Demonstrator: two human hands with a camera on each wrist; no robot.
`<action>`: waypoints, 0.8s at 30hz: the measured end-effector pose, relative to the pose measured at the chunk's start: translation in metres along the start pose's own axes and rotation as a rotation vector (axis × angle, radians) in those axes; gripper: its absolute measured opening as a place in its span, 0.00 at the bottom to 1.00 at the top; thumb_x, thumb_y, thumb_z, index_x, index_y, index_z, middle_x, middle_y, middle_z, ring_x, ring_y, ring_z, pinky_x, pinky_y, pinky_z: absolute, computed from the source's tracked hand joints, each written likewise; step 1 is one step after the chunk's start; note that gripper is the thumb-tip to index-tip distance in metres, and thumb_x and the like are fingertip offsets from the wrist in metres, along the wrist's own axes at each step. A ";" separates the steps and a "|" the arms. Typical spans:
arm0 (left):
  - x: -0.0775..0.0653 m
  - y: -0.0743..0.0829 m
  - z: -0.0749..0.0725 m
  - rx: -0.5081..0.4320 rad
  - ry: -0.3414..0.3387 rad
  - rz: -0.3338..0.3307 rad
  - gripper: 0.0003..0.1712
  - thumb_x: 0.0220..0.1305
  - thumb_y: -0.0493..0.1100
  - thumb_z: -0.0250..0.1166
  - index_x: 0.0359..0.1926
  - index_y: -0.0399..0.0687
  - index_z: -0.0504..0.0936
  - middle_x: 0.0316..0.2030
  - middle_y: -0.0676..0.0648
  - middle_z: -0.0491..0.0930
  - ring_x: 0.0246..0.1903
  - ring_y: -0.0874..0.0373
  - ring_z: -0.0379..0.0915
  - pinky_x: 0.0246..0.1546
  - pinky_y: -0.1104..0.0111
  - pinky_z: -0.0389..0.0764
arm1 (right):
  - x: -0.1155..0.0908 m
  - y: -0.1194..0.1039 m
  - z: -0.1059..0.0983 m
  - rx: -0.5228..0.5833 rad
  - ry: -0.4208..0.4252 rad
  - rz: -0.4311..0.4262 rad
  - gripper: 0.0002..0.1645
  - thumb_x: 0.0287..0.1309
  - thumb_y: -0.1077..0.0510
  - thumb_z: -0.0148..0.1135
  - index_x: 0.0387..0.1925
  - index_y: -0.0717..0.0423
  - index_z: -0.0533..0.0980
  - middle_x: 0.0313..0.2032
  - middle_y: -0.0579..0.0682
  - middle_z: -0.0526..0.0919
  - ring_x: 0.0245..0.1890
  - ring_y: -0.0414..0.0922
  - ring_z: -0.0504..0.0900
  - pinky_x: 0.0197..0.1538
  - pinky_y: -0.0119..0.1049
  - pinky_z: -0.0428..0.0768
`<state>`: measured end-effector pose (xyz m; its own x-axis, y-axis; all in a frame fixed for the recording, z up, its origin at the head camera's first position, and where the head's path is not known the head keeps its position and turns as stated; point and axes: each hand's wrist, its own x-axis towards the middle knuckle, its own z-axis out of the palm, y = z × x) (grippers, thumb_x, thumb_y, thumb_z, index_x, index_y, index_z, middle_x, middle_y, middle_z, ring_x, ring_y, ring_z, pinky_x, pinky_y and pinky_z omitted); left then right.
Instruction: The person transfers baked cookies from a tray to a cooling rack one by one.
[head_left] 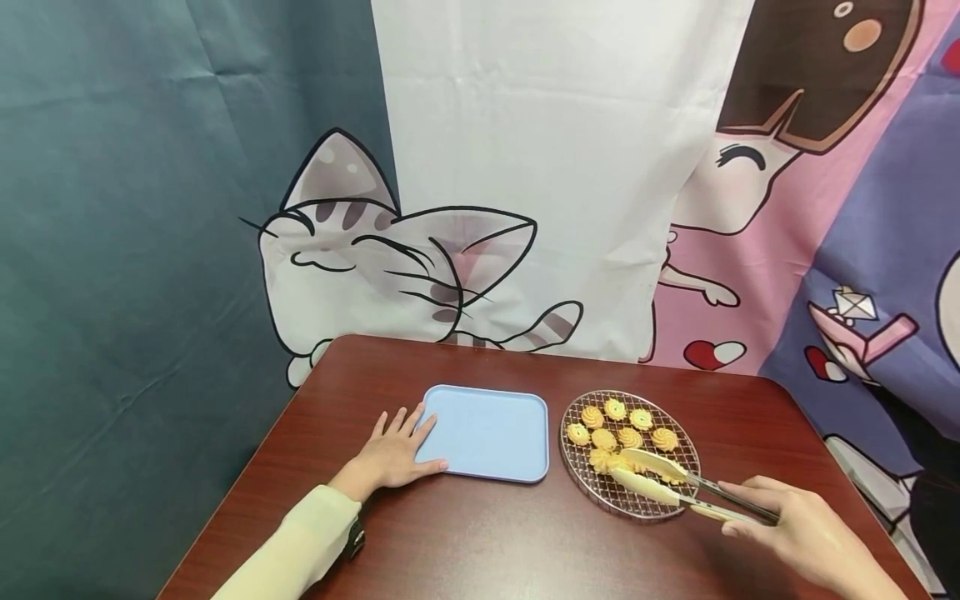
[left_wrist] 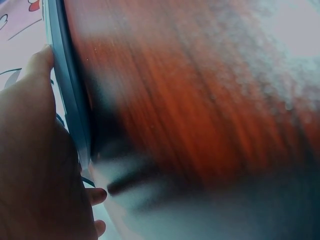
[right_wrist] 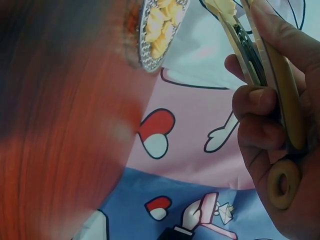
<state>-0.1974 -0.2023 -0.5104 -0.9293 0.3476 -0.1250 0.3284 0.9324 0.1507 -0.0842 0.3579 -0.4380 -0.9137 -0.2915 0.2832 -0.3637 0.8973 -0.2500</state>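
Note:
A light blue rectangular tray [head_left: 487, 433] lies on the brown table in the head view. My left hand [head_left: 393, 454], fingers spread, rests along the tray's left edge; in the left wrist view its thumb [left_wrist: 41, 62] touches the rim. To the right, my right hand [head_left: 798, 521] grips a pair of tongs [head_left: 651, 488] with pale yellow tips. Those tips are over piped cookies [head_left: 630, 438] on a round wire rack [head_left: 581, 479], around one near the rack's front; whether they touch it, I cannot tell. The right wrist view shows fingers curled around the tongs' handles [right_wrist: 284, 95].
The table [head_left: 465, 533] stands against a hanging cloth [head_left: 540, 125] printed with a cartoon cat and figure. A dark band [head_left: 356, 537] is on the left wrist. The rack stands right of the tray, a narrow gap between them.

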 end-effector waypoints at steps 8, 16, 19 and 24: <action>0.000 0.001 0.001 0.001 0.001 -0.004 0.55 0.63 0.81 0.49 0.80 0.55 0.55 0.80 0.44 0.47 0.77 0.37 0.46 0.73 0.38 0.43 | -0.008 0.009 0.002 0.005 0.026 -0.035 0.27 0.34 0.44 0.85 0.41 0.45 0.89 0.31 0.27 0.77 0.29 0.26 0.70 0.28 0.29 0.70; 0.001 0.000 0.002 0.000 0.008 -0.004 0.55 0.63 0.81 0.49 0.80 0.55 0.55 0.80 0.44 0.47 0.77 0.37 0.47 0.73 0.38 0.44 | -0.010 0.016 0.007 0.027 -0.040 -0.015 0.26 0.37 0.43 0.84 0.41 0.46 0.88 0.30 0.25 0.74 0.28 0.26 0.68 0.28 0.30 0.69; 0.001 0.001 0.001 0.006 0.009 -0.003 0.55 0.63 0.81 0.49 0.80 0.55 0.55 0.80 0.44 0.47 0.77 0.37 0.46 0.73 0.38 0.44 | -0.010 0.018 0.010 0.032 -0.015 -0.052 0.26 0.36 0.44 0.84 0.41 0.46 0.88 0.30 0.25 0.74 0.28 0.25 0.68 0.28 0.30 0.69; 0.001 0.001 0.001 0.014 0.008 0.001 0.55 0.63 0.81 0.49 0.80 0.55 0.56 0.80 0.43 0.48 0.77 0.37 0.46 0.73 0.37 0.44 | -0.009 0.020 0.010 0.038 -0.044 -0.037 0.26 0.36 0.44 0.84 0.41 0.48 0.89 0.30 0.25 0.75 0.28 0.25 0.68 0.28 0.30 0.69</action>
<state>-0.1975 -0.2014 -0.5115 -0.9302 0.3477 -0.1174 0.3315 0.9334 0.1374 -0.0849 0.3750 -0.4553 -0.9064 -0.3392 0.2518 -0.4031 0.8728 -0.2754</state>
